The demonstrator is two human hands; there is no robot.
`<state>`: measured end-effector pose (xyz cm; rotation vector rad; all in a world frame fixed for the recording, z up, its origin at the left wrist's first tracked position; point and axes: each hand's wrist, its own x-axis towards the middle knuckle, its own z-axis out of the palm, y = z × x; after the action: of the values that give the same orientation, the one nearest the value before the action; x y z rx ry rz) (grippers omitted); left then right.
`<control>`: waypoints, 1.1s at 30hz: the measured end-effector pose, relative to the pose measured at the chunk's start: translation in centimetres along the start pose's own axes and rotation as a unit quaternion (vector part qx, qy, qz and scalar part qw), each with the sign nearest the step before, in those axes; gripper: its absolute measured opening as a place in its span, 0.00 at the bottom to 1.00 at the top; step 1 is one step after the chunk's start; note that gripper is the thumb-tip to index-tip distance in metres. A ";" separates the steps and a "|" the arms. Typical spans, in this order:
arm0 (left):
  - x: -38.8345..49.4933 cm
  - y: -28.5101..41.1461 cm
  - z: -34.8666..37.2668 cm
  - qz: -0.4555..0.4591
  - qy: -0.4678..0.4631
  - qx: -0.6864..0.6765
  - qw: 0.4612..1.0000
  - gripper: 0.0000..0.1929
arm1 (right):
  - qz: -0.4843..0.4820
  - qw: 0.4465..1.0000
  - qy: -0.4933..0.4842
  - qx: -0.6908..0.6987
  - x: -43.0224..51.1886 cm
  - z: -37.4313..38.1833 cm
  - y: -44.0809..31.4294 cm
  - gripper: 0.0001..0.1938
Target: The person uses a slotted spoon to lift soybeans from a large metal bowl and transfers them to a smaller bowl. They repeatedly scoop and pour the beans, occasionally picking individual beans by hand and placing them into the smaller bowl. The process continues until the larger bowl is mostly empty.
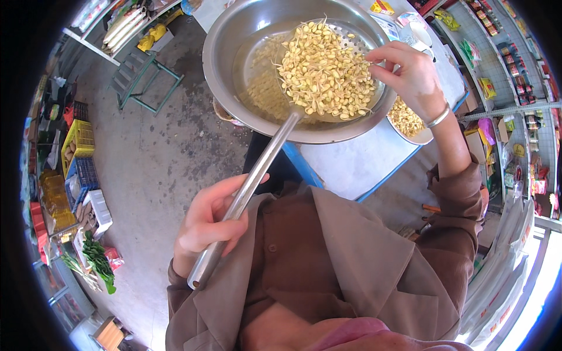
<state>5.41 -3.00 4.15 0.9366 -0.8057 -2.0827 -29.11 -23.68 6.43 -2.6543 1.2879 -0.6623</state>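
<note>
My left hand (215, 219) is closed round the long metal handle of a perforated skimmer (274, 153). A heap of sprouted soybeans (325, 70) lies on the skimmer, which is over a large stainless steel basin (219, 87). Beneath it, more beans show in the liquid at the basin's left side. At the right edge of the heap is my right hand (406, 70), thumb and fingertips close together beside the sprouts; whether they pinch one cannot be told. A bowl of sprouted beans (408, 118) stands under my right wrist, on a white table with blue edges (355, 162).
A white mug (419, 37) and a small yellow box (382, 7) are on the table's far side. A folding stool (142, 81) stands on the concrete floor at the left. Crates (79, 142), leafy greens (99, 259) and stocked shelves (505, 57) line the sides.
</note>
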 end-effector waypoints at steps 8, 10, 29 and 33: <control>-0.3 0.1 0.5 -0.011 0.011 0.012 1.000 0.38 | -0.057 0.997 0.015 -0.043 2.3 2.4 0.4 0.08; -0.3 0.0 0.5 -0.010 0.010 0.014 1.000 0.38 | -0.021 1.000 -0.001 -0.005 2.4 2.3 0.4 0.07; -0.1 -0.5 -0.5 -0.003 -0.008 0.006 1.000 0.40 | 0.135 0.974 0.014 0.179 1.2 -0.4 2.7 0.11; -0.1 -0.5 -0.6 -0.003 -0.011 -0.002 1.000 0.40 | 0.181 0.947 0.019 0.266 0.3 0.4 3.2 0.10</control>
<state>5.74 -2.81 3.48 0.9168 -0.8097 -2.1024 -31.08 -25.97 5.28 -1.9252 1.3243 -0.8566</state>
